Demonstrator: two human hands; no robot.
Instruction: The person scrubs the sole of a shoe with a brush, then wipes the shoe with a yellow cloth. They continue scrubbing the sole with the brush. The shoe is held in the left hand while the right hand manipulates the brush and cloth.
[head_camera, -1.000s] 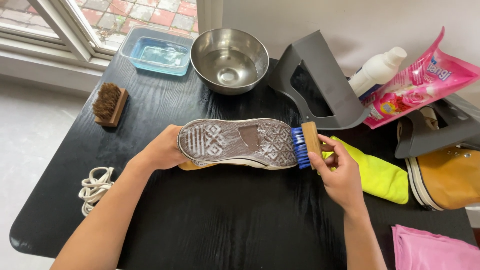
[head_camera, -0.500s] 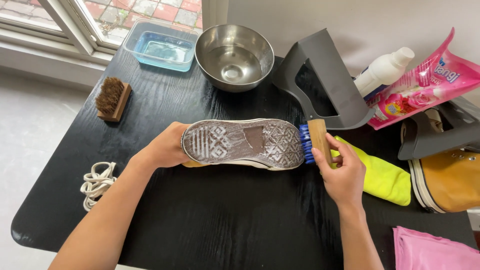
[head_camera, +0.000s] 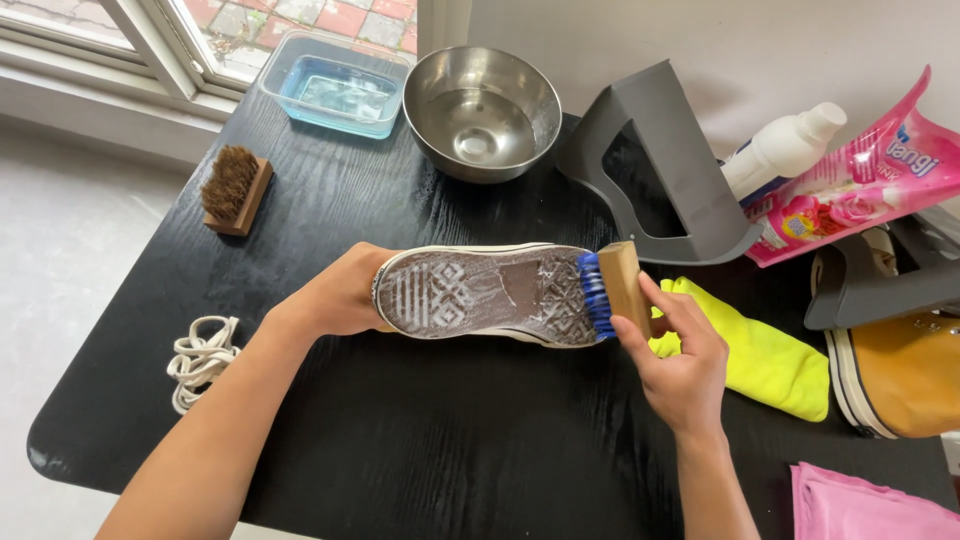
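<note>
one shoe (head_camera: 490, 293), sole up, mid-counter, gripped by left hand (head_camera: 340, 295); one blue-bristled brush (head_camera: 612, 292) clasped in right hand (head_camera: 680, 362) at toe, shifted slightly since earlier; one bowl (head_camera: 481, 112) behind shoe.

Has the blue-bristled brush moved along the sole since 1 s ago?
No real shift: the brush in the right hand remains at the sole's right end, beside the yellow cloth.

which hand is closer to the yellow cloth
Right. The right hand, gripping the blue-bristled brush at the shoe's end, sits right beside the yellow cloth. The left hand holds the shoe's far end, well away.
</note>
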